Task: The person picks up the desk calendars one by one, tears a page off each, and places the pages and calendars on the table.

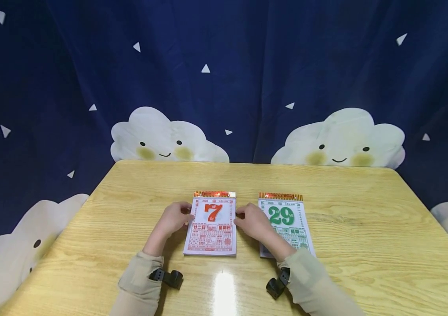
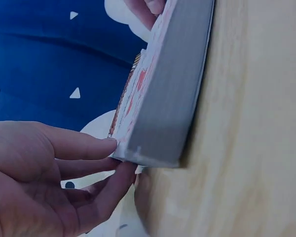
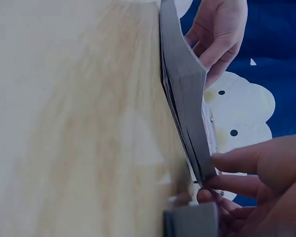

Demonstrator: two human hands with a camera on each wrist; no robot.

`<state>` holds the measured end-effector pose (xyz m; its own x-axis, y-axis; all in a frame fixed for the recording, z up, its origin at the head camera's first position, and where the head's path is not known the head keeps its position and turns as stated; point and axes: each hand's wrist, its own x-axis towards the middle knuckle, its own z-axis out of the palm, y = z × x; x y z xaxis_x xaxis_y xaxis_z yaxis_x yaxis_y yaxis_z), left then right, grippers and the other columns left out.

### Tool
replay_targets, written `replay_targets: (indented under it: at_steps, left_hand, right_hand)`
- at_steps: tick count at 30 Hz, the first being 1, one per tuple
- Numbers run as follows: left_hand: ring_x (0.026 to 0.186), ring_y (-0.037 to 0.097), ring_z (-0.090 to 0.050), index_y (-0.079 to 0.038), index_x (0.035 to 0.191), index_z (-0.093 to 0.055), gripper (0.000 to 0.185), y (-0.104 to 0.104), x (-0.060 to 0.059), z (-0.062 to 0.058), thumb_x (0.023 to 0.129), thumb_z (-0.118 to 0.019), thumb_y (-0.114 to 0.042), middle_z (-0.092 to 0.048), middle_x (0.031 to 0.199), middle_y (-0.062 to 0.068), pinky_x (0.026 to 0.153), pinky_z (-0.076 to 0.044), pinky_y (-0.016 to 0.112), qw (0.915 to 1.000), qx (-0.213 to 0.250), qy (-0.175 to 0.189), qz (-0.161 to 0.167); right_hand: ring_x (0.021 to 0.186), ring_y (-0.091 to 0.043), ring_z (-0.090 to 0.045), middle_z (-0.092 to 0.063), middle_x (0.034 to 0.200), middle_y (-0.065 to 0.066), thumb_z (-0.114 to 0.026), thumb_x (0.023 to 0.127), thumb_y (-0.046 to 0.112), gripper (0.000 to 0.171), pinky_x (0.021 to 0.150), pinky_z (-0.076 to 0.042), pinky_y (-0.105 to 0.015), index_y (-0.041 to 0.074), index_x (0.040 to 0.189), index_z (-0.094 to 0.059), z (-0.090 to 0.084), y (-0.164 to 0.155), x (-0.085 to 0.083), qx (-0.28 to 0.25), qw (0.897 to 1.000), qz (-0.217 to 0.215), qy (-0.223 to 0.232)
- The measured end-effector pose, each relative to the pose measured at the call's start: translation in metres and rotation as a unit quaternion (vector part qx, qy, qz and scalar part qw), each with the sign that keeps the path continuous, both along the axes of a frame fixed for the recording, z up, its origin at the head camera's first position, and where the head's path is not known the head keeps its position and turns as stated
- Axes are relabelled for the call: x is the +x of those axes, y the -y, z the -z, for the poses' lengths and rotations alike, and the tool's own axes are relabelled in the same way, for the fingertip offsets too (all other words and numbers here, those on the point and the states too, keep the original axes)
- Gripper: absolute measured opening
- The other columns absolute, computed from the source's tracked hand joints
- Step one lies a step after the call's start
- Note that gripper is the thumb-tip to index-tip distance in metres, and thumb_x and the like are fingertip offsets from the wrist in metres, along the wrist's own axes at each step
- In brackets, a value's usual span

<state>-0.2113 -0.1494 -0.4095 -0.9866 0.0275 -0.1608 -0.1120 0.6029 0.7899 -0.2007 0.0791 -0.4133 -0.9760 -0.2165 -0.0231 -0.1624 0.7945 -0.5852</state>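
Note:
A thick tear-off calendar with a red 7 (image 1: 212, 224) lies on the wooden table (image 1: 129, 210). My left hand (image 1: 186, 216) holds its left edge and my right hand (image 1: 241, 217) its right edge. In the left wrist view the left hand's fingers (image 2: 96, 148) pinch the edge of the paper block (image 2: 163, 98), one on top and one underneath. In the right wrist view the right hand's fingers (image 3: 237, 163) pinch the opposite edge of the block (image 3: 185, 98), which bows slightly off the table. A second calendar with a green 29 (image 1: 286, 218) lies just to the right, partly under my right forearm.
The table's far edge meets a dark blue curtain (image 1: 224, 79) printed with white clouds. Black wrist-camera mounts (image 1: 168, 277) sit on both beige sleeves. Bare tabletop stretches to the left, right and front of the calendars.

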Motion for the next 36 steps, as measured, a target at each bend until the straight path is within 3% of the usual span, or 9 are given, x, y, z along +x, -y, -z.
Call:
replay_targets:
  at_steps: [5, 9, 12, 17, 20, 23, 27, 32, 36]
  left_hand:
    - [0.079, 0.022, -0.06, 0.005, 0.12, -0.053, 0.039, -0.001, 0.0, 0.0, 0.081, -0.057, 0.004, -0.058, 0.104, 0.023, 0.065, -0.056, 0.031, 0.9966, 0.082, 0.002, -0.005]
    - [0.075, 0.019, -0.06, 0.004, 0.124, -0.05, 0.042, -0.002, -0.002, -0.001, 0.082, -0.055, 0.005, -0.057, 0.103, 0.022, 0.065, -0.055, 0.031, 0.9946, 0.103, -0.009, -0.009]
    - [0.07, 0.017, -0.061, 0.005, 0.124, -0.05, 0.043, -0.003, -0.003, -0.002, 0.082, -0.054, 0.007, -0.057, 0.103, 0.023, 0.064, -0.056, 0.032, 0.9926, 0.118, -0.025, -0.014]
    - [0.07, 0.016, -0.061, 0.005, 0.124, -0.05, 0.043, -0.007, -0.004, -0.003, 0.082, -0.055, 0.006, -0.057, 0.106, 0.024, 0.068, -0.056, 0.035, 0.9876, 0.15, -0.038, -0.025]
    - [0.074, 0.017, -0.06, 0.002, 0.124, -0.051, 0.042, -0.011, -0.005, -0.004, 0.082, -0.055, 0.005, -0.057, 0.108, 0.022, 0.073, -0.055, 0.039, 0.9824, 0.181, -0.034, -0.033]
    - [0.076, 0.018, -0.06, 0.0, 0.124, -0.052, 0.042, -0.016, -0.006, -0.006, 0.082, -0.056, 0.006, -0.056, 0.109, 0.021, 0.076, -0.054, 0.043, 0.9746, 0.219, -0.03, -0.034]
    - [0.076, 0.017, -0.06, -0.001, 0.124, -0.05, 0.044, -0.021, -0.008, -0.009, 0.082, -0.057, 0.006, -0.055, 0.111, 0.021, 0.078, -0.053, 0.046, 0.9667, 0.254, -0.025, -0.009]
    - [0.081, 0.018, -0.061, -0.003, 0.128, -0.048, 0.049, -0.023, -0.007, -0.011, 0.081, -0.057, 0.007, -0.053, 0.116, 0.02, 0.083, -0.05, 0.049, 0.9602, 0.277, -0.028, 0.028]
    - [0.09, 0.019, -0.058, -0.009, 0.131, -0.048, 0.053, -0.025, -0.009, -0.016, 0.081, -0.058, 0.006, -0.054, 0.12, 0.016, 0.086, -0.048, 0.046, 0.9618, 0.265, -0.049, 0.05]
  right_hand:
    - [0.112, -0.03, -0.053, -0.062, 0.114, -0.013, -0.062, 0.083, 0.015, 0.034, 0.094, -0.043, -0.042, 0.003, 0.115, -0.062, 0.002, -0.001, -0.001, -0.089, 0.994, 0.05, 0.03]
    - [0.115, -0.031, -0.051, -0.061, 0.117, -0.013, -0.061, 0.084, 0.015, 0.038, 0.096, -0.041, -0.044, 0.006, 0.12, -0.059, 0.0, -0.001, -0.002, -0.143, 0.985, 0.093, 0.031]
    - [0.108, -0.029, -0.056, -0.062, 0.112, -0.012, -0.06, 0.084, 0.013, 0.037, 0.09, -0.046, -0.04, 0.006, 0.121, -0.059, -0.001, -0.001, -0.003, -0.184, 0.976, 0.11, 0.028]
    - [0.09, -0.024, -0.061, -0.06, 0.106, -0.016, -0.057, 0.085, 0.003, 0.036, 0.074, -0.055, -0.031, 0.001, 0.121, -0.057, 0.0, -0.004, -0.006, -0.296, 0.945, 0.125, 0.056]
    - [0.083, -0.02, -0.06, -0.056, 0.107, -0.017, -0.055, 0.084, 0.0, 0.037, 0.072, -0.055, -0.031, 0.002, 0.122, -0.056, -0.003, -0.009, -0.008, -0.35, 0.925, 0.132, 0.075]
    - [0.08, -0.018, -0.06, -0.055, 0.108, -0.018, -0.055, 0.084, -0.001, 0.04, 0.072, -0.055, -0.033, 0.002, 0.124, -0.054, -0.008, -0.016, -0.008, -0.378, 0.913, 0.132, 0.078]
    - [0.081, -0.016, -0.06, -0.054, 0.108, -0.02, -0.054, 0.084, -0.002, 0.042, 0.074, -0.055, -0.034, -0.001, 0.126, -0.049, -0.013, -0.029, -0.006, -0.395, 0.907, 0.121, 0.081]
    - [0.081, -0.013, -0.059, -0.051, 0.11, -0.018, -0.053, 0.086, -0.001, 0.042, 0.077, -0.054, -0.033, -0.003, 0.127, -0.048, -0.017, -0.04, -0.004, -0.395, 0.907, 0.102, 0.099]
    - [0.082, -0.012, -0.058, -0.052, 0.112, -0.019, -0.054, 0.086, 0.001, 0.042, 0.076, -0.054, -0.03, -0.004, 0.127, -0.047, -0.022, -0.048, -0.006, -0.403, 0.905, 0.094, 0.094]
